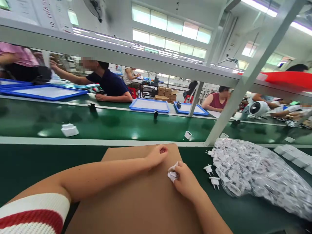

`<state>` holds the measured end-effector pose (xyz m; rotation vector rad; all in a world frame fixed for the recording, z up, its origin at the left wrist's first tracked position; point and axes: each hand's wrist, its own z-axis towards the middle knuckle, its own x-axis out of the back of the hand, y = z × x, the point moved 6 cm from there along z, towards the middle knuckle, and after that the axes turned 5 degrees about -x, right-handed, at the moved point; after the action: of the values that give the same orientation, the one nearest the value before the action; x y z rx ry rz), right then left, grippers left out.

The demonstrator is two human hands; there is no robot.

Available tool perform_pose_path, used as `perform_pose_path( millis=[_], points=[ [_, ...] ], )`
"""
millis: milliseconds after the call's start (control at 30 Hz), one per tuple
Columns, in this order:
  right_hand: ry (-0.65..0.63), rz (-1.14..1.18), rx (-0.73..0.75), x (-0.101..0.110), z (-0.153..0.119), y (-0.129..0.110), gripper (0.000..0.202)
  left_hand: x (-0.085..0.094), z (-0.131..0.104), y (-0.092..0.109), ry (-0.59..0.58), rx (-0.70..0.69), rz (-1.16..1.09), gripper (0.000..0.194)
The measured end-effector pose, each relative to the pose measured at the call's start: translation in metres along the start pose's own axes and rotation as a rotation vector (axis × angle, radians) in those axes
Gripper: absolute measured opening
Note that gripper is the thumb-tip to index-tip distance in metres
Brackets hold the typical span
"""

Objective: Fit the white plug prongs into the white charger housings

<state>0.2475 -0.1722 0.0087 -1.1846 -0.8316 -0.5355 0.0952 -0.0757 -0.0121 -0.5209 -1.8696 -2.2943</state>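
Fingers of the right hand are wrapped around a white item, while the grip of the left hand cannot be told.

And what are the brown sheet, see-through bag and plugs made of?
The brown sheet looks like cardboard, plain and matte. The see-through bag seems thin, glossy plastic, crinkled with bright glints. The plugs look like evenly white plastic; their greyish pins may be metal.

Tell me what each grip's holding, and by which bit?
The right grip holds small, curved white plastic-looking pieces by their right side. The left grip is curled; nothing shows in it.
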Motion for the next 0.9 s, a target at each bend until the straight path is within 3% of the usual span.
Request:
perform_pose_path(
  millis=[133, 267, 400, 500, 600, 700, 767, 900],
  points=[
    [-0.028, 0.024, -0.050, -0.007, 0.006, 0.009, 0.029, -0.014, 0.057, 0.009, 0.008, 0.015, 0.100, 0.026],
    [-0.031, 0.121, -0.078, -0.008, 0.011, 0.016, 0.035, -0.044, 0.113, 0.012, 0.025, 0.050, 0.203, 0.042],
    [-0.035, 0.169, -0.098, -0.007, 0.012, 0.018, 0.029, -0.072, 0.146, 0.011, 0.056, 0.128, 0.305, 0.071],
    [-0.025, 0.247, -0.156, -0.008, 0.013, 0.020, 0.031, -0.085, 0.158, 0.011, 0.084, 0.187, 0.367, 0.070],
    [0.004, 0.277, -0.159, -0.010, 0.015, 0.020, 0.033, -0.088, 0.158, 0.015, 0.088, 0.181, 0.403, 0.045],
    [0.090, 0.359, -0.147, -0.003, 0.017, 0.021, 0.025, -0.084, 0.145, 0.022, 0.012, 0.093, 0.384, 0.031],
    [0.200, 0.573, -0.236, 0.007, 0.019, 0.031, 0.022, -0.074, 0.126, 0.027, -0.058, 0.002, 0.346, 0.034],
    [0.303, 1.068, -0.455, 0.018, 0.022, 0.050, 0.045, -0.037, 0.065, 0.029, -0.172, -0.130, 0.269, 0.046]
  ],
)
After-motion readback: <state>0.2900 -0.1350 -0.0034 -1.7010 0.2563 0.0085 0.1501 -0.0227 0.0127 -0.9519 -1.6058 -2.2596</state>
